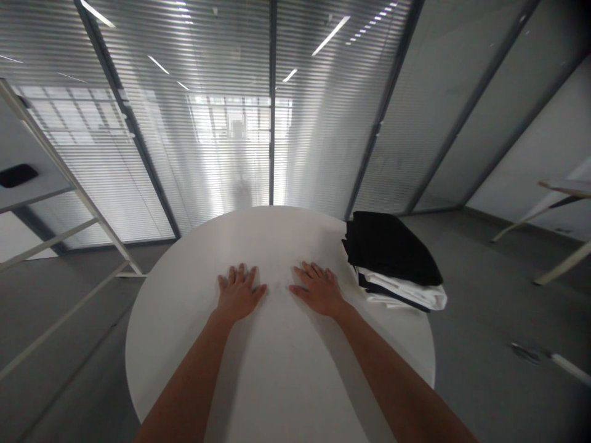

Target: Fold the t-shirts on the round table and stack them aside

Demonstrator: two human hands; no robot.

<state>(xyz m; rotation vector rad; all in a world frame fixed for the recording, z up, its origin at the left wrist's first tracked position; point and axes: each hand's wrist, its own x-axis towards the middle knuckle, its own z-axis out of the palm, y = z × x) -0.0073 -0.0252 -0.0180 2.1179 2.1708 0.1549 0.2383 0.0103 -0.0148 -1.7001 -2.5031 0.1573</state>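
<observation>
My left hand (237, 295) lies palm down on the round white table (272, 381), fingers spread. To its right, my right hand (318, 289) rests flat on the same tabletop with its fingers apart. Neither hand holds anything. Just right of my right hand is a stack of folded black cloth (392, 246) and white cloth (406, 288), laid in layers with a black piece on top. The stack reaches over the table's right edge. What kind of cloth items these are, I cannot tell.
Behind the table stands a glass partition (323, 135) with blinds. A pale metal frame (87, 203) holding a board rises at the left. At the right are light-coloured furniture legs (563, 261) and, on the grey floor (484, 307), a cable-like thing (525, 352).
</observation>
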